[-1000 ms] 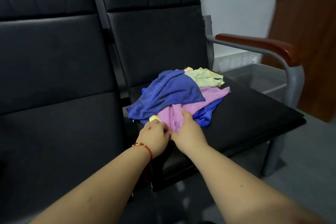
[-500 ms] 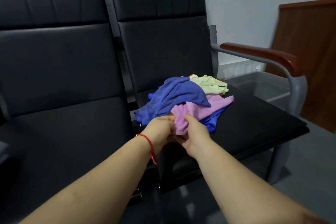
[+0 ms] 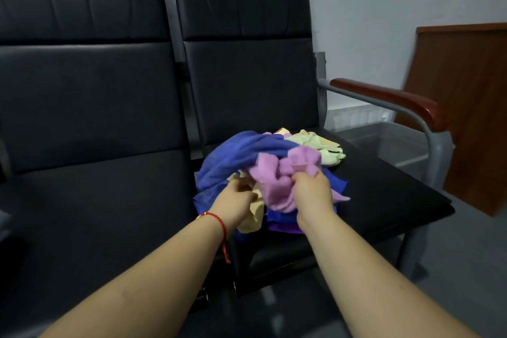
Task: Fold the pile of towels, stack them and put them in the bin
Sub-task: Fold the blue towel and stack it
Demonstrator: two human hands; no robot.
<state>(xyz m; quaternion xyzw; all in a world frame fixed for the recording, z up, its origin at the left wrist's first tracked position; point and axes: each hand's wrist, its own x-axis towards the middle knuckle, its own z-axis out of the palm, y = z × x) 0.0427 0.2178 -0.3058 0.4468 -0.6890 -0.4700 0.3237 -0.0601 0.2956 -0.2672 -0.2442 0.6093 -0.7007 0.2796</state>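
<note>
towels (image 3: 263, 162): unfolded heap, black seat | bin (image 3: 395, 143): clear, floor beside chair

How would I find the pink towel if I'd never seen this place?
Look at the black chair that has the wooden armrest; a heap of towels lies on its seat. The pink towel is at the front of the heap, bunched up in the right hand. It is the only pink one, next to the blue towel.
</note>
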